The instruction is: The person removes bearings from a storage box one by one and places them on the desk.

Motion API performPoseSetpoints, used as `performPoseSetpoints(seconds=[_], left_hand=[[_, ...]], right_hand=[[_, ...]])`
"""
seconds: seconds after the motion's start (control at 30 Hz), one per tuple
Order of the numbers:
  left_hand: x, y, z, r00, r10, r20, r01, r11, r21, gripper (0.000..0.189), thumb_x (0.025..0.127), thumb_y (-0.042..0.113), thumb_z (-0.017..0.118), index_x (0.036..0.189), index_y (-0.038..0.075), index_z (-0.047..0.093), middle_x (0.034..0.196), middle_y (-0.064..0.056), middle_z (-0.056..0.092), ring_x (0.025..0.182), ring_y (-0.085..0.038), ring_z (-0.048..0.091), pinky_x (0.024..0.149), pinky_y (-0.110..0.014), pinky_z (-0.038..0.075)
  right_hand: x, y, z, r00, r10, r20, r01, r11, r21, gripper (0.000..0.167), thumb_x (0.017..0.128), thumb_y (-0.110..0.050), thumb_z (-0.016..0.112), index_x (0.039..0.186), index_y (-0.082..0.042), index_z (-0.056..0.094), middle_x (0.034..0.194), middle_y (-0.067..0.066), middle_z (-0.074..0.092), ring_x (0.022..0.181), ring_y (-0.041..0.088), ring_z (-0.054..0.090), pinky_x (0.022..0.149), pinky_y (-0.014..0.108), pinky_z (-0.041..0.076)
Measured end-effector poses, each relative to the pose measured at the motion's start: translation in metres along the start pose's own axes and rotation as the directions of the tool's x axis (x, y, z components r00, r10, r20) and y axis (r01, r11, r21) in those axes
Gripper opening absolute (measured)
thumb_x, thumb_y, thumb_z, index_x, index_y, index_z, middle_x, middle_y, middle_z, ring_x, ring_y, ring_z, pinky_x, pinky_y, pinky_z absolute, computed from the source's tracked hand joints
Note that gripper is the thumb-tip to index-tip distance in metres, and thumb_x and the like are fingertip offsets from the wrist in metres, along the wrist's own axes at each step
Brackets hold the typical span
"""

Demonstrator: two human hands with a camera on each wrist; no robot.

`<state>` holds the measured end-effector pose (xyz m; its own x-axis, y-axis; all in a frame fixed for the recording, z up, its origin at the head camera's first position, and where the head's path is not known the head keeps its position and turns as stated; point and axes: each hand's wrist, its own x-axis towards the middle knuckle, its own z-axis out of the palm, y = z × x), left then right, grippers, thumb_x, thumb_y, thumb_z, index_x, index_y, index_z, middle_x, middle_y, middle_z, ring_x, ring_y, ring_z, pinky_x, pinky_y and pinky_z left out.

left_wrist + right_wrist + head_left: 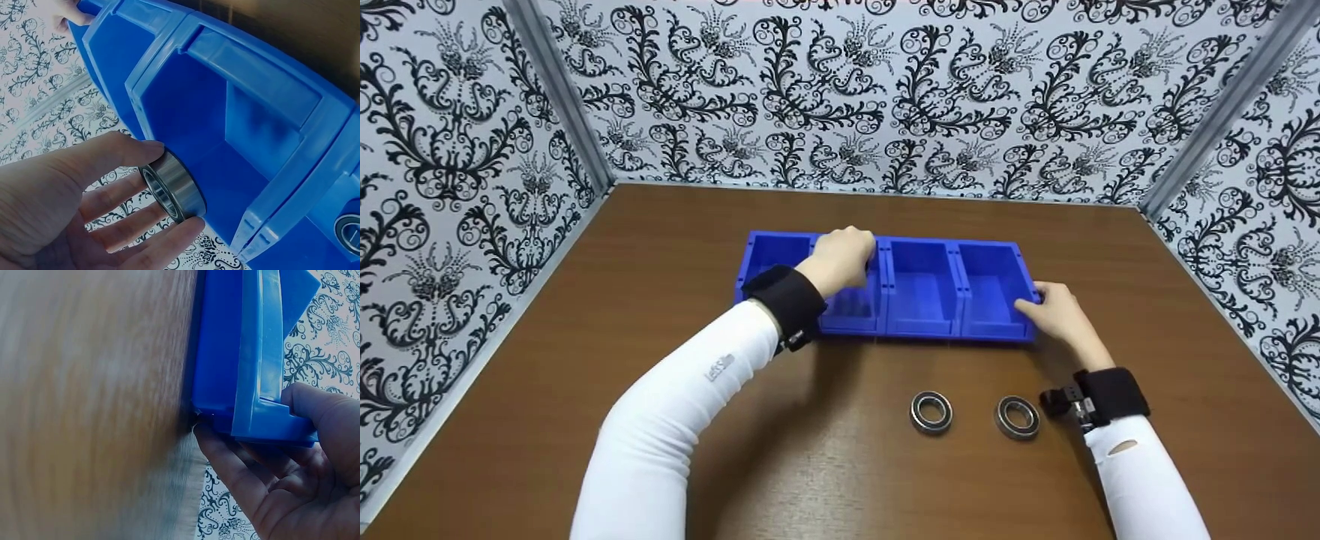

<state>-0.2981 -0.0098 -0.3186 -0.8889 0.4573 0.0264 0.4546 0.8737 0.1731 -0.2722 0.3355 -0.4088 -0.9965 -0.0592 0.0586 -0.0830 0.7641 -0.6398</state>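
My left hand [844, 259] is over the second compartment from the left of a blue four-compartment bin [922, 328]. In the left wrist view it pinches a metal ball bearing [181, 183] between thumb and fingers, tilted at the compartment's opening; the head view hides this bearing behind the hand. Another bearing [342, 239] shows in the leftmost compartment at that view's right edge. My right hand [1061, 311] grips the bin's right end, its thumb over the rim and its fingers against the outside and underside in the right wrist view.
Two more bearings, a left one [931, 430] and a right one [1018, 433], lie flat on the brown wooden table [660, 465] in front of the bin. Patterned wall panels [825, 97] with grey corner posts enclose the table at the back and sides.
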Motion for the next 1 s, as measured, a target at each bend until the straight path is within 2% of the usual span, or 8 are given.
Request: performPoseSetpoints(seconds=[0.4,0.6,0.83,1.0], left_hand=[[-0.0001,0.0012,-0.0050,1.000,0.005,-0.005,-0.005,1.000,0.014,0.016,0.078,0.005,0.077,0.093,0.004,0.072,0.103,-0.015,0.073,0.098,-0.037,0.069,0.079,-0.049,0.056],[-0.0020,0.0016,-0.0057,1.000,0.017,-0.019,-0.017,1.000,0.012,0.015,0.077,0.003,0.076,0.091,0.004,0.071,0.099,-0.013,0.073,0.094,-0.036,0.070,0.077,-0.049,0.057],[-0.0030,0.0028,-0.0064,1.000,0.022,-0.002,-0.022,1.000,0.022,0.020,0.077,0.006,0.080,0.095,0.004,0.073,0.104,-0.015,0.073,0.099,-0.037,0.069,0.080,-0.049,0.056],[-0.0039,0.0025,-0.0079,1.000,0.015,0.005,-0.015,1.000,0.019,0.019,0.077,0.006,0.080,0.095,0.004,0.072,0.103,-0.013,0.073,0.099,-0.035,0.069,0.080,-0.048,0.056]], right_hand=[[0.0005,-0.0005,0.0008,1.000,0.005,-0.007,-0.005,1.000,-0.005,0.043,0.095,-0.010,0.060,0.125,0.019,0.058,0.107,0.032,0.068,0.082,0.023,0.067,0.068,0.024,0.049],[0.0007,-0.0010,0.0005,1.000,0.000,-0.001,0.000,1.000,-0.008,0.044,0.095,-0.011,0.060,0.127,0.019,0.057,0.108,0.032,0.067,0.083,0.024,0.066,0.069,0.025,0.049],[-0.0009,-0.0021,0.0002,1.000,0.017,-0.007,-0.017,1.000,-0.014,0.045,0.094,-0.012,0.058,0.128,0.018,0.057,0.107,0.030,0.069,0.079,0.018,0.064,0.070,0.025,0.048],[-0.0017,-0.0026,0.0003,1.000,0.015,-0.011,-0.015,1.000,-0.019,0.046,0.094,-0.012,0.058,0.128,0.018,0.056,0.110,0.032,0.067,0.084,0.024,0.065,0.071,0.027,0.049]])
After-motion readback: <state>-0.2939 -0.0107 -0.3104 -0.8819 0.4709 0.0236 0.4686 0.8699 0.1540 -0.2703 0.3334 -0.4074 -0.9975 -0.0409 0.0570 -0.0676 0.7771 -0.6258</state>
